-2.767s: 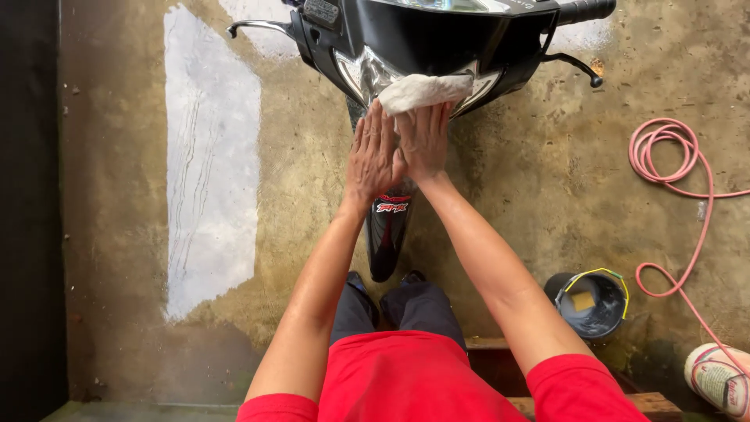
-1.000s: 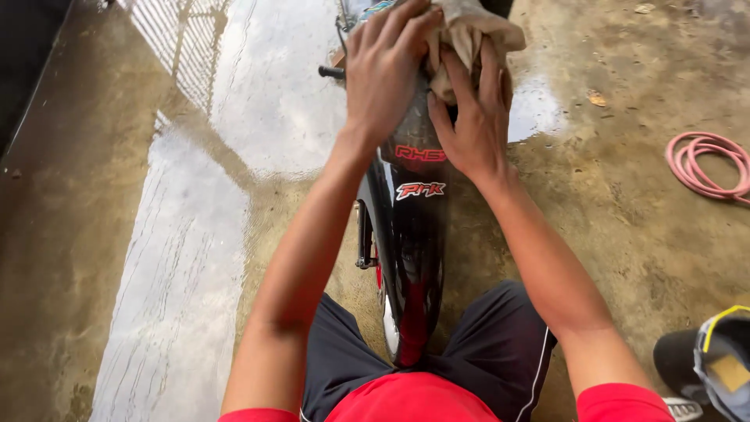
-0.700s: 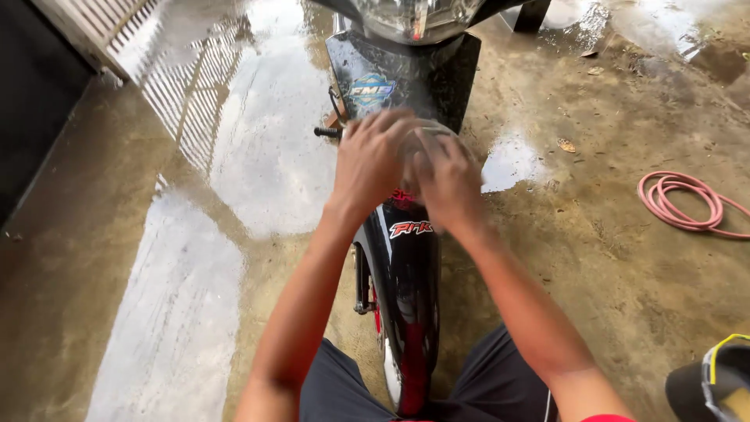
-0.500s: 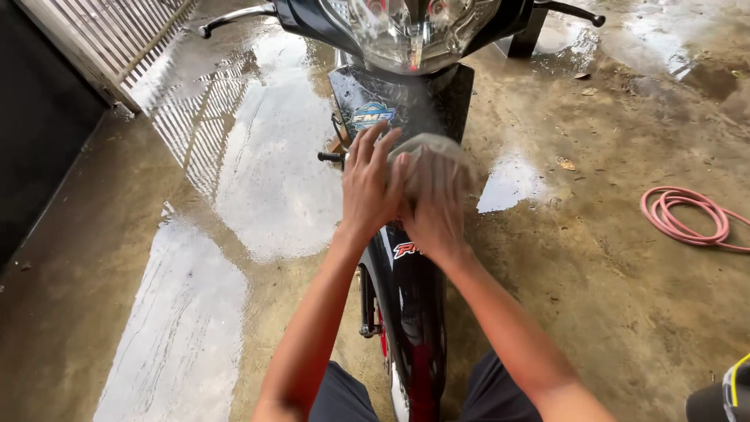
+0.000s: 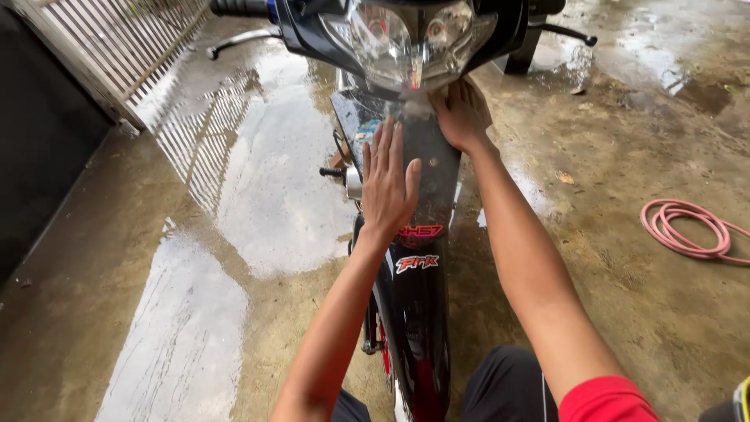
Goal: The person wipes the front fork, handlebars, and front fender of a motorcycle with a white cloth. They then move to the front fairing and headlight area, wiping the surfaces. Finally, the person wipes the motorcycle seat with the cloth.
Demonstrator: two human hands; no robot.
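A black motorcycle [image 5: 418, 312] stands facing me, its clear headlight [image 5: 414, 39] at the top of the view. My left hand [image 5: 388, 184] lies flat, fingers spread, on the black front panel just above the red and white stickers. My right hand [image 5: 462, 113] presses against the panel right below the headlight. A pale cloth [image 5: 414, 108] peeks out from under its fingers, mostly hidden. My legs in dark shorts straddle the front fender.
The concrete floor is wet, with a wide puddle [image 5: 266, 180] to the left. A metal slatted gate [image 5: 133, 47] stands at the upper left. A coiled pink hose [image 5: 687, 230] lies on the right. A handlebar grip [image 5: 238, 8] juts out at the top left.
Both hands have slid up the front panel toward the headlight. My left hand has come off the cloth and now rests flat lower down; the right hand carried the cloth higher.
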